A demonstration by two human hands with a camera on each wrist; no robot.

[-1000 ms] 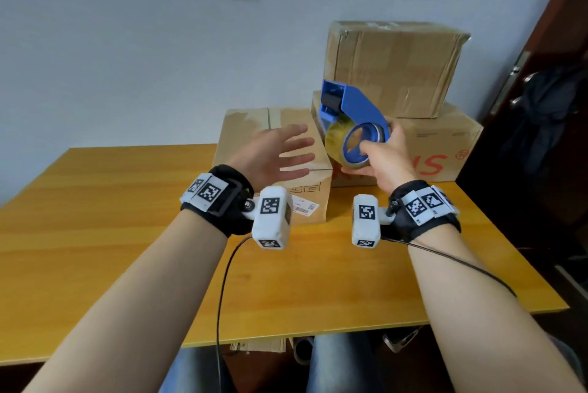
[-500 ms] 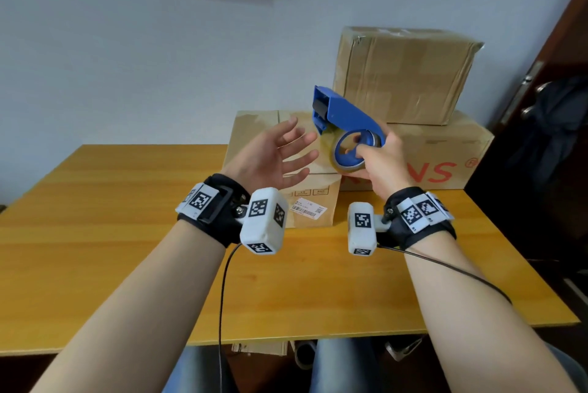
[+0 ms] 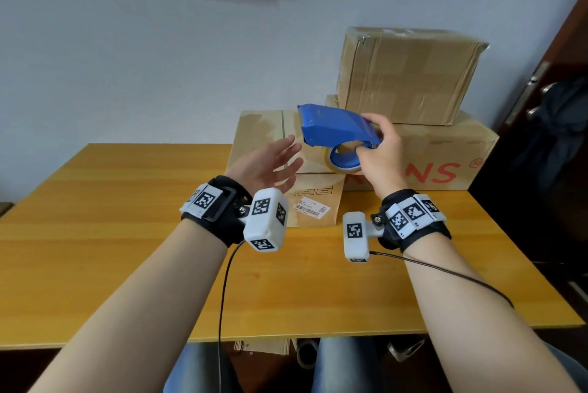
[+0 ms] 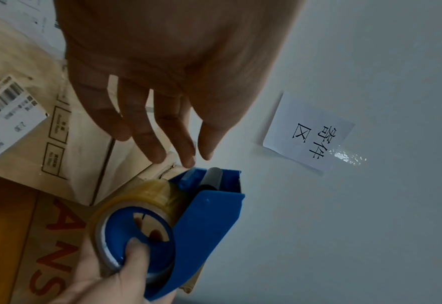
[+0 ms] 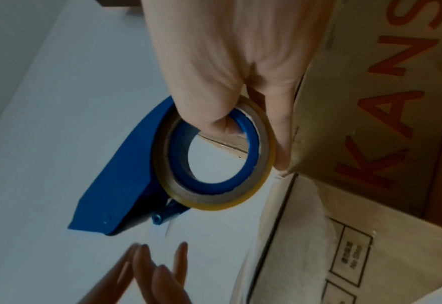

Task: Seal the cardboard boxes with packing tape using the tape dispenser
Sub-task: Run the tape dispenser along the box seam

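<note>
Getting the tape ready

My right hand point(image 3: 380, 154) grips the blue tape dispenser point(image 3: 337, 128) above the small box point(image 3: 270, 135) on the desk point(image 3: 111, 233); my left hand point(image 3: 267, 163) is spread, ready to catch the tape end.

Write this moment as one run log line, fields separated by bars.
right hand grips blue plastic tape dispenser | left hand open beside it | small brown cardboard box untaped
</note>
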